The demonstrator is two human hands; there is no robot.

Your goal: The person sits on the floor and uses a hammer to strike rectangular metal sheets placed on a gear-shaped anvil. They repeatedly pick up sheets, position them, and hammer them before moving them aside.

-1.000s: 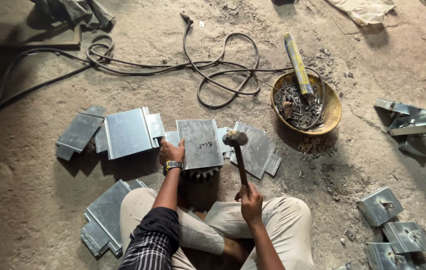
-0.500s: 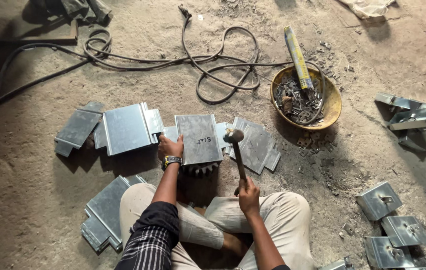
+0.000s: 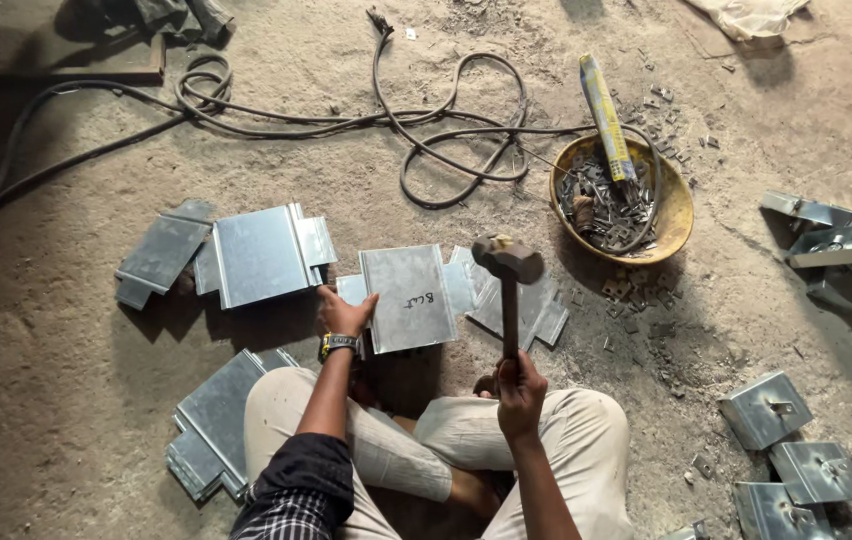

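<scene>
I sit cross-legged on a dusty floor. My left hand [image 3: 344,313] rests on the left edge of a bent galvanised sheet-metal piece [image 3: 408,296] that lies in front of my knees, with handwriting on it. My right hand [image 3: 520,390] grips the wooden handle of a hammer [image 3: 508,262], whose head is raised above the right side of that piece. More flat metal pieces [image 3: 531,305] lie under and to the right of it.
A yellow bowl [image 3: 674,215] of small metal parts holds a yellow tube. Black cables [image 3: 446,130] coil behind. Stacked sheet pieces lie at the left [image 3: 256,252] and by my left knee [image 3: 214,425]. Folded metal boxes [image 3: 768,408] lie at the right.
The hammer head has risen a little and shifted right above the metal piece. My left hand stays on the piece's left edge.
</scene>
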